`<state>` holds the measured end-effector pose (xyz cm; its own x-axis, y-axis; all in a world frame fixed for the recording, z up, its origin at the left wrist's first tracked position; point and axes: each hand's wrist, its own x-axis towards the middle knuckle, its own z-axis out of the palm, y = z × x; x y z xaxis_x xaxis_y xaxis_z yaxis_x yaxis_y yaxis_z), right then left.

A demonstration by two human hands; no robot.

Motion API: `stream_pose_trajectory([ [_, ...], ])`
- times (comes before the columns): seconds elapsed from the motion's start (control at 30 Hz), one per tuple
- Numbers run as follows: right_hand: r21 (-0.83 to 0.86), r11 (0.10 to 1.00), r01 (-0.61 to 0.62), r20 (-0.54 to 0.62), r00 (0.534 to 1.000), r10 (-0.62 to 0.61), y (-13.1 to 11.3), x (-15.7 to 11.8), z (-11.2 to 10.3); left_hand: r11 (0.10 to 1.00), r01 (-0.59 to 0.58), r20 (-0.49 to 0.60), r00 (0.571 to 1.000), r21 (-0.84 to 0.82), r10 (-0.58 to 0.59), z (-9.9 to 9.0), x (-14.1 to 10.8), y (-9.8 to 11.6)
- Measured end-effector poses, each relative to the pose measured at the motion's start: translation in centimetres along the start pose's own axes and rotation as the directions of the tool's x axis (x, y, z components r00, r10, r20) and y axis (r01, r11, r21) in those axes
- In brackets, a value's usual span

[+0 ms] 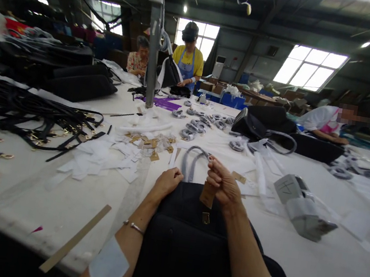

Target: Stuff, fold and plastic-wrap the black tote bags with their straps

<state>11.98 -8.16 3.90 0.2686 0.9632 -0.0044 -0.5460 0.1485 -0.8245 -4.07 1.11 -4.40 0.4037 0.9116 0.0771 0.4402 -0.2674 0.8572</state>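
Left hand (167, 183): fingers curled at the black bag's (184, 247) top edge, grip unclear | right hand (225, 185): thumb and fingers pinched together above the bag, brown tag (208, 194) hanging beneath them | grey dispenser (303, 208): right of the bag, on white table (336, 272)

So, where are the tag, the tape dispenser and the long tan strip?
Tag (208, 195): head view, middle of its face.
Tape dispenser (301, 207): head view, its grey body.
Tan strip (76, 238): head view, mid-length.
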Motion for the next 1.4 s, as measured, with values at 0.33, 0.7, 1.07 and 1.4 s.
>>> stream_pose_trajectory([
  [0.33,-0.367,0.928,-0.057,-0.218,0.975,-0.027,3.5,1.4,-2.3,0.985,0.018,0.039,0.999,-0.172,-0.011,0.1,0.1,0.2],
  [0.7,-0.667,0.740,-0.085,-0.156,0.987,-0.028,5.1,1.8,-1.3,0.775,0.023,0.217,0.965,-0.631,0.147,-0.3,-0.7,1.9],
  [1.07,-0.660,0.743,-0.115,-0.092,0.993,0.072,6.0,1.8,-1.7,0.928,-0.346,-0.059,0.938,-0.141,0.341,0.1,-0.6,1.4],
  [1.4,-0.616,0.773,-0.153,-0.052,0.987,0.154,5.5,1.3,-1.8,0.946,-0.322,-0.206,0.925,0.019,0.319,-0.3,-1.2,1.8],
])
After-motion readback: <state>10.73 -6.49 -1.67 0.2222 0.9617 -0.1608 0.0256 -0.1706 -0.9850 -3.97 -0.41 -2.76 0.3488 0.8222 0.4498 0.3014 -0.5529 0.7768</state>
